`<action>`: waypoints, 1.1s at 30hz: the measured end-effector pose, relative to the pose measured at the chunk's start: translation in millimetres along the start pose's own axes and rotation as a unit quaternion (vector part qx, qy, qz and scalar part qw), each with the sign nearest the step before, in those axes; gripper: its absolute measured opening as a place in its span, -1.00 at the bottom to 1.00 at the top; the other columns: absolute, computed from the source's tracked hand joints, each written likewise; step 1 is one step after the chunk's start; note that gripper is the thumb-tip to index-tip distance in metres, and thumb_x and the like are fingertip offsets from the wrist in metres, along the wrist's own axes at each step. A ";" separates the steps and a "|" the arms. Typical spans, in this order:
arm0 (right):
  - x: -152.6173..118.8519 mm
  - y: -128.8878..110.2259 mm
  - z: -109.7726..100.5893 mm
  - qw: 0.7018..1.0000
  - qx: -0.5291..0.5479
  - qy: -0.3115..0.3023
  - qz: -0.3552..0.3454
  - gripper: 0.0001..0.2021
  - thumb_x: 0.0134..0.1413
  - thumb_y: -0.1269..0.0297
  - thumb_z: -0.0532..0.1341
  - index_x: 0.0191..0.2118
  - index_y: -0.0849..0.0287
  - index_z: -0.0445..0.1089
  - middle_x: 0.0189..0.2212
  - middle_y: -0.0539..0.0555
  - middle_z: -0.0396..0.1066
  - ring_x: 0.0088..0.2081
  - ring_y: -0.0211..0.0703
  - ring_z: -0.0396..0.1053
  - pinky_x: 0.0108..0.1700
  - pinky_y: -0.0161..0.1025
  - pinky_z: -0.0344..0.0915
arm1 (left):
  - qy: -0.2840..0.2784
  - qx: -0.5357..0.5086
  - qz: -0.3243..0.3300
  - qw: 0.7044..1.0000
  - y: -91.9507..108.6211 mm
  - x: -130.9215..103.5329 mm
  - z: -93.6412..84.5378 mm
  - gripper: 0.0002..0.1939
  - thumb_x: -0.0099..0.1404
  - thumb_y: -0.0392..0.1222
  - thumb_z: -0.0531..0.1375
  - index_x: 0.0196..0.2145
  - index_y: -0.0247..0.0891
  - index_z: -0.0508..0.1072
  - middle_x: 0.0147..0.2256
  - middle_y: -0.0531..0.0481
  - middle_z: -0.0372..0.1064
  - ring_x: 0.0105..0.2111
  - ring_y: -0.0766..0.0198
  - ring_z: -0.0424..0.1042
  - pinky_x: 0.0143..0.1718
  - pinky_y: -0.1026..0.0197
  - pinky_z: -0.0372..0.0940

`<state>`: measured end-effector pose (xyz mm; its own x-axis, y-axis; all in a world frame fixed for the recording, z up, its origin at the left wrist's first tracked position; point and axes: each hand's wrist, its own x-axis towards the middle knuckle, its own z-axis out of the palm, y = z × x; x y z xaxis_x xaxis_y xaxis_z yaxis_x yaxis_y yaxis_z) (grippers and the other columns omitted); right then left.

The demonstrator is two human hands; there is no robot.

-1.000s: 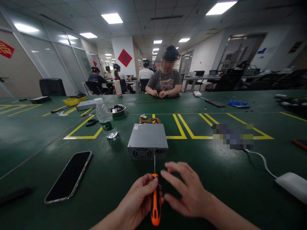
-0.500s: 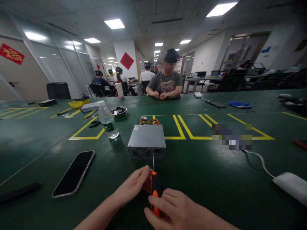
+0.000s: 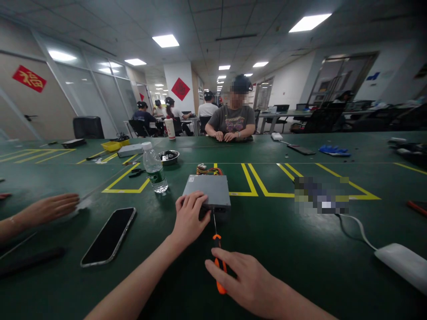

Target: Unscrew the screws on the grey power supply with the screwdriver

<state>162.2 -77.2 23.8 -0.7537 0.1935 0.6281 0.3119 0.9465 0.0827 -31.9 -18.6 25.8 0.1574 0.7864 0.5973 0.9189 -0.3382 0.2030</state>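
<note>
A grey computer power supply (image 3: 210, 186) sits on the green table with its fan side towards me and its cables at the back. My left hand (image 3: 191, 213) grips its front left corner, fingers over the top and thumb down by the front face, hiding the fan grille. In my right hand (image 3: 245, 278) is a screwdriver (image 3: 219, 266) with an orange and black handle, held between thumb and fingers. Its thin shaft points away from me, the tip at the front face below the socket; whether it sits in a screw I cannot tell.
At left, another person's hand (image 3: 55, 208) reaches over the table near a phone (image 3: 109, 236). A water bottle (image 3: 155, 171) stands left of the power supply, a metal bowl (image 3: 169, 157) behind it. A white adapter (image 3: 402, 264) with cable lies right. A person (image 3: 231, 120) sits opposite.
My left hand has moved from the screwdriver's shaft forward onto the power supply. My right hand still holds the handle, its fingers shifted. Another person's hand has come in at left.
</note>
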 end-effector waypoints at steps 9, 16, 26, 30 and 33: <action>0.0 6.5 0.8 1.000 -0.010 0.019 -0.010 -0.82 0.21 0.42 0.05 -0.16 0.30 0.37 -0.22 0.27 0.42 -0.35 -0.15 0.43 -0.31 -0.23 0.40 | 0.022 -0.013 -0.024 0.999 0.5 0.2 6.0 -0.72 0.18 -0.19 0.14 -0.11 -0.19 0.32 -0.02 -0.12 0.29 0.05 0.10 0.19 0.05 0.00 -0.11; -5.4 9.9 -2.6 0.995 -0.017 0.081 -0.049 -0.83 0.06 0.50 0.10 -0.23 0.35 0.39 -0.33 0.23 0.44 -0.43 -0.19 0.40 -0.37 -0.25 0.38 | 0.038 -0.006 -0.017 0.999 -4.0 -2.3 11.6 -0.72 0.19 -0.16 0.14 -0.11 -0.13 0.31 -0.03 -0.06 0.30 0.05 0.13 0.21 0.03 0.00 -0.07; -7.8 19.4 -12.5 0.991 -0.070 0.102 -0.058 -0.84 -0.03 0.48 0.09 -0.31 0.33 0.39 -0.38 0.20 0.43 -0.49 -0.23 0.36 -0.42 -0.26 0.33 | 0.065 0.003 0.013 0.998 -9.7 -4.0 17.4 -0.71 0.22 -0.14 0.12 -0.08 -0.15 0.30 -0.03 -0.09 0.32 0.04 0.11 0.23 0.00 0.00 -0.05; -6.4 20.1 -12.5 0.990 -0.074 0.105 -0.054 -0.84 -0.03 0.49 0.09 -0.31 0.32 0.39 -0.39 0.20 0.44 -0.49 -0.23 0.37 -0.41 -0.27 0.33 | 0.070 0.003 0.018 0.997 -10.3 -4.5 18.1 -0.71 0.23 -0.13 0.11 -0.07 -0.15 0.30 -0.03 -0.10 0.32 0.04 0.11 0.24 0.01 -0.01 -0.06; -4.1 19.5 -12.8 0.990 -0.072 0.109 -0.055 -0.85 -0.04 0.50 0.09 -0.33 0.32 0.39 -0.41 0.20 0.44 -0.50 -0.23 0.37 -0.43 -0.28 0.33 | 0.070 0.006 0.018 0.997 -10.3 -4.6 17.6 -0.71 0.23 -0.12 0.11 -0.08 -0.15 0.30 -0.03 -0.10 0.32 0.04 0.11 0.24 0.01 -0.01 -0.06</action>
<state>178.8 -62.8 32.8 -0.6499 0.0152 0.7598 0.3258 0.9089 0.2604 -35.7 -9.7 7.3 0.1399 0.6941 0.7061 0.9176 -0.3588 0.1710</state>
